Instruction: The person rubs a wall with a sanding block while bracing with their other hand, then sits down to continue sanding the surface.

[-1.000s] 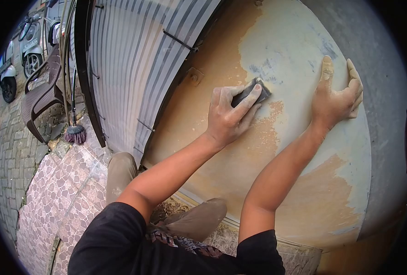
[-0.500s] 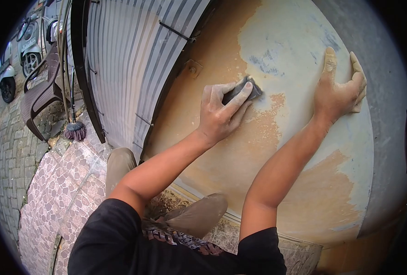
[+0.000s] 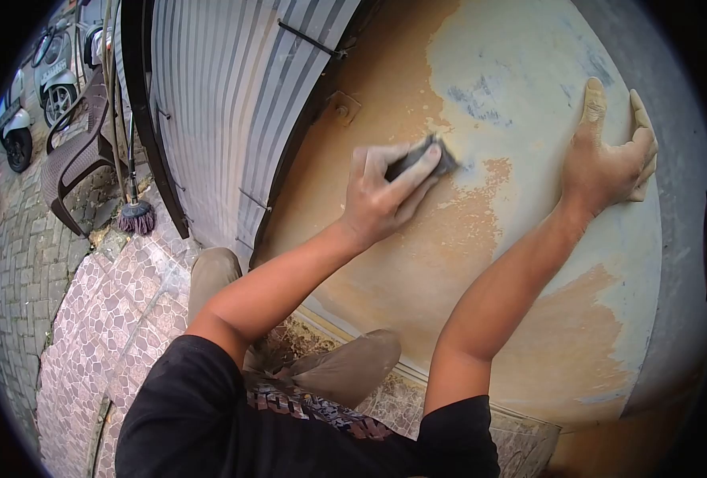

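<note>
My left hand (image 3: 385, 187) is closed around a dark grey sanding block (image 3: 423, 159), its face against a curved panel (image 3: 544, 350). Patches of pale filler or primer and tan-brown show on that panel, with bluish-grey smudges higher up. The block lies near the ragged border between tan and pale areas. At the panel's right edge, my right hand (image 3: 604, 159) grips with the thumb on the pale face and the fingers curled over the rim. Pale dust coats the fingers of both hands.
A striped grey-white sheet in a black frame (image 3: 226, 103) stands close left of the panel. Further left are a mop (image 3: 136, 217), a brown plastic chair (image 3: 78, 171) and parked scooters (image 3: 15, 131). Stone-patterned tiles (image 3: 106, 319) cover the ground beside my knees.
My left hand and the sanding block have shifted a little leftward across the panel. The right hand keeps its place on the edge. The whole view has shifted slightly.
</note>
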`<act>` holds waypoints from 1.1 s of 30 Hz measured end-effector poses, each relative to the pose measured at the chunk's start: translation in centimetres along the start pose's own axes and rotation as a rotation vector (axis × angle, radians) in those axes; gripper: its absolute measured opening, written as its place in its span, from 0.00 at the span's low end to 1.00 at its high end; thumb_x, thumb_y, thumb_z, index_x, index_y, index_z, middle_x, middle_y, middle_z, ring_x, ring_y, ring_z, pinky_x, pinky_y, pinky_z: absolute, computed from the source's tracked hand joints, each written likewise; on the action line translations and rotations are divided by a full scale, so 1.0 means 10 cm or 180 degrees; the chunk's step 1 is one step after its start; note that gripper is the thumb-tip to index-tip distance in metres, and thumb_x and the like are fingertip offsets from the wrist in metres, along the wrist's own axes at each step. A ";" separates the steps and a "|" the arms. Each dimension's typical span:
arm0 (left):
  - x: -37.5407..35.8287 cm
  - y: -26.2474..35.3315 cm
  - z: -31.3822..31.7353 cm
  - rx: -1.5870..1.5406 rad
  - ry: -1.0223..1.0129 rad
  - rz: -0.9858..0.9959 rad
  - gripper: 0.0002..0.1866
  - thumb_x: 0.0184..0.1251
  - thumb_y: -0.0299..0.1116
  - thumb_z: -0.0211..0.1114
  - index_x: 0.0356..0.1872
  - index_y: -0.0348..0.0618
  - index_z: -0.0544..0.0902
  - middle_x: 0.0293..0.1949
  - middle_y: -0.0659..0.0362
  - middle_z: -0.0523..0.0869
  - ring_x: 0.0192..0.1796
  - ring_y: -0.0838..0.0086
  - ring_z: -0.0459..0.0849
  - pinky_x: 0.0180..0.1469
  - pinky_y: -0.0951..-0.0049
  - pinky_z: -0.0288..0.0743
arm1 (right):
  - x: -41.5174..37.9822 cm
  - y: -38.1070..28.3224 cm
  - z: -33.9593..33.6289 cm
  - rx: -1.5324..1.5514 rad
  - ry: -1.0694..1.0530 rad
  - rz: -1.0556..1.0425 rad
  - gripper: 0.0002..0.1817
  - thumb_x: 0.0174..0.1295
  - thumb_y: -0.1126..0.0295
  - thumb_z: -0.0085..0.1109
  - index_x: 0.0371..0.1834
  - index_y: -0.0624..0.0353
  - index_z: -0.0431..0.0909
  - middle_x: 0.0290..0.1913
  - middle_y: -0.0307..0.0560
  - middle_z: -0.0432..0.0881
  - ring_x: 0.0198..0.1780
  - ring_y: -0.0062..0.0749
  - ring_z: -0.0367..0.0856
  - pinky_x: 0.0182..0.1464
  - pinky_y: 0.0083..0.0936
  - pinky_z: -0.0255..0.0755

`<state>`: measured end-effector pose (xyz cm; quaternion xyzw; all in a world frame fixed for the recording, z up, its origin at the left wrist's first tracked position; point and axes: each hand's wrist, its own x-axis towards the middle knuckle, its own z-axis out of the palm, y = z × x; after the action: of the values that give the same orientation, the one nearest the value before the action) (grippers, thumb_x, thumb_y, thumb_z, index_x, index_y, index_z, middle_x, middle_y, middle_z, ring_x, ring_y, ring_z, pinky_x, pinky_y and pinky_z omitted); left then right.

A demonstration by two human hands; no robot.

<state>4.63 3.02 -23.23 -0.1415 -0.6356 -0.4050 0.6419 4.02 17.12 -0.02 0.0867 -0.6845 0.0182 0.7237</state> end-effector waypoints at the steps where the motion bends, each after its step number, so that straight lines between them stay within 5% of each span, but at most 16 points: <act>1: -0.44 -0.10 -0.05 0.0048 -0.0332 0.0349 0.26 0.55 0.30 0.76 0.58 0.60 0.88 0.48 0.60 0.81 0.44 0.65 0.76 0.43 0.65 0.71 | 0.00 -0.02 0.00 0.0030 0.0013 0.0026 0.34 0.58 0.36 0.72 0.60 0.44 0.82 0.64 0.38 0.80 0.75 0.38 0.64 0.79 0.48 0.39; 3: -1.36 -0.40 -0.23 0.0047 -0.0932 0.0869 0.27 0.55 0.31 0.73 0.58 0.67 0.89 0.50 0.62 0.80 0.42 0.67 0.77 0.39 0.67 0.73 | -0.02 -0.03 0.00 0.0048 0.0051 0.0061 0.34 0.58 0.35 0.71 0.60 0.44 0.82 0.64 0.38 0.80 0.75 0.37 0.64 0.78 0.48 0.39; 4: -1.71 -0.47 -0.36 0.0080 -0.1298 0.0703 0.27 0.48 0.31 0.78 0.54 0.69 0.91 0.51 0.62 0.81 0.45 0.65 0.79 0.46 0.67 0.74 | -0.02 -0.03 0.01 0.0034 0.0052 0.0079 0.34 0.58 0.35 0.71 0.60 0.43 0.82 0.64 0.38 0.80 0.75 0.38 0.64 0.78 0.49 0.40; 7: -1.43 -0.35 -0.43 0.0148 -0.1378 0.0592 0.29 0.55 0.32 0.72 0.61 0.74 0.87 0.52 0.63 0.80 0.48 0.66 0.80 0.46 0.63 0.71 | 0.00 -0.03 0.04 0.0028 0.0084 0.0061 0.34 0.57 0.35 0.71 0.60 0.43 0.83 0.63 0.38 0.80 0.75 0.38 0.65 0.78 0.49 0.40; 13: 0.17 -0.02 -0.10 -0.0036 -0.0145 -0.0061 0.29 0.53 0.26 0.80 0.60 0.58 0.88 0.50 0.57 0.82 0.48 0.63 0.77 0.51 0.63 0.68 | -0.14 0.02 0.03 -0.0284 0.0051 -0.0431 0.36 0.62 0.35 0.66 0.67 0.43 0.77 0.69 0.44 0.76 0.77 0.46 0.64 0.76 0.57 0.48; 20: -1.21 -0.11 -0.32 -0.0212 -0.0918 0.0004 0.27 0.52 0.26 0.81 0.57 0.55 0.89 0.46 0.56 0.81 0.43 0.62 0.78 0.44 0.65 0.70 | -0.47 0.13 -0.07 -0.0671 -0.0271 -0.0958 0.42 0.68 0.31 0.52 0.82 0.38 0.64 0.82 0.49 0.61 0.82 0.56 0.57 0.77 0.65 0.52; 28: 0.54 0.02 -0.02 -0.0433 0.0006 -0.0276 0.28 0.51 0.26 0.82 0.58 0.53 0.89 0.47 0.56 0.82 0.48 0.63 0.76 0.49 0.66 0.70 | -0.90 0.11 -0.21 -0.0746 -0.0509 -0.0999 0.41 0.70 0.32 0.49 0.82 0.40 0.65 0.83 0.51 0.60 0.82 0.58 0.56 0.78 0.65 0.50; 33: -1.01 -0.29 -0.27 -0.0083 -0.0623 0.0083 0.29 0.51 0.26 0.79 0.58 0.60 0.88 0.50 0.57 0.82 0.47 0.61 0.80 0.49 0.64 0.73 | -1.42 0.02 -0.33 -0.0932 -0.0896 -0.0792 0.40 0.74 0.35 0.44 0.83 0.46 0.63 0.84 0.55 0.57 0.84 0.60 0.51 0.80 0.62 0.44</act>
<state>5.84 2.76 -33.99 -0.1970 -0.6881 -0.3891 0.5800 6.34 19.16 -14.31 0.0661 -0.7580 -0.1829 0.6226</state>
